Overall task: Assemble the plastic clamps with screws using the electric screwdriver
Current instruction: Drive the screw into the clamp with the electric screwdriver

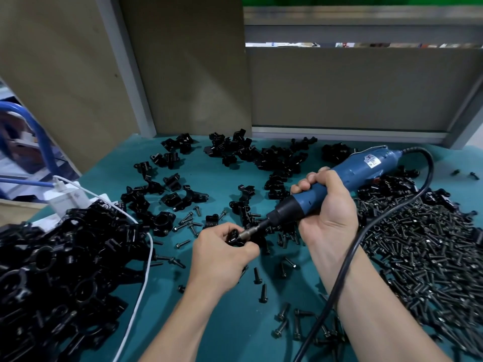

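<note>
both hands were over the teal mat [235,322]: the left hand [222,254] pinched a black plastic clamp [233,237] between curled fingers and thumb, and the right hand [326,212] clenched the blue electric screwdriver [347,173], its bit [251,231] touching that clamp. loose screws [431,244] lay heaped at the right, a pile of clamps [60,257] at the left.

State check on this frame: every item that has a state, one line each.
left hand: grips clamp
clamp: pinched in fingers, bit tip on it
right hand: grips electric screwdriver
electric screwdriver: tilted, bit pointing down-left; running or not, cannot tell
screw pile: loose heap at right
clamp pile: heaped at left
loose clamp parts: scattered at back
black cord: slack, draped over right forearm
</note>
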### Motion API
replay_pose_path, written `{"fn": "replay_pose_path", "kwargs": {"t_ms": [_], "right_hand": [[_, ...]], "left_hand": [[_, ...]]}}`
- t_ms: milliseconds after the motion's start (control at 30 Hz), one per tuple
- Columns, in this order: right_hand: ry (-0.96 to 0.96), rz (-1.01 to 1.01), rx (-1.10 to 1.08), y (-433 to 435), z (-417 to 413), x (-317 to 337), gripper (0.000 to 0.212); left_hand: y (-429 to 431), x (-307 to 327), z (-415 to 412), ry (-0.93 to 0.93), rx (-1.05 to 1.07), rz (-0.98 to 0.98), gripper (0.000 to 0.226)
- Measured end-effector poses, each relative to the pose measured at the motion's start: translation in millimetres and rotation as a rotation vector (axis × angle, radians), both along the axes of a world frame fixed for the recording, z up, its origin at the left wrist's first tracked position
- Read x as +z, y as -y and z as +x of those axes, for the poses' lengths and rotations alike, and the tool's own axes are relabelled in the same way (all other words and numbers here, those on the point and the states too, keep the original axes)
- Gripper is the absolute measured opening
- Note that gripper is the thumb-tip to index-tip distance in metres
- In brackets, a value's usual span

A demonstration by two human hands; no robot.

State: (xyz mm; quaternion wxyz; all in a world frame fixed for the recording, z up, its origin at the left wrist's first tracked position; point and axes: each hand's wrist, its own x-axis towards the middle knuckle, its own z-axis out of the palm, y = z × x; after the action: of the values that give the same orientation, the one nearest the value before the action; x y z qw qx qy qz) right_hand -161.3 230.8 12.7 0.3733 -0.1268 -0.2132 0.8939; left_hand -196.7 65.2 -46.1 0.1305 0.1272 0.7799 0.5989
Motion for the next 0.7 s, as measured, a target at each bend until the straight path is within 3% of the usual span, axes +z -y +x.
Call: {"fn": "replay_pose_path", "kwargs": {"t_ms": [700], "right_hand": [[-0.020, 0.032, 0.002, 6.8, -1.4, 0.4, 0.023]], "left_hand": [[1.6, -2.2, 1.1, 0.014, -0.023, -0.006, 0.011]]}}
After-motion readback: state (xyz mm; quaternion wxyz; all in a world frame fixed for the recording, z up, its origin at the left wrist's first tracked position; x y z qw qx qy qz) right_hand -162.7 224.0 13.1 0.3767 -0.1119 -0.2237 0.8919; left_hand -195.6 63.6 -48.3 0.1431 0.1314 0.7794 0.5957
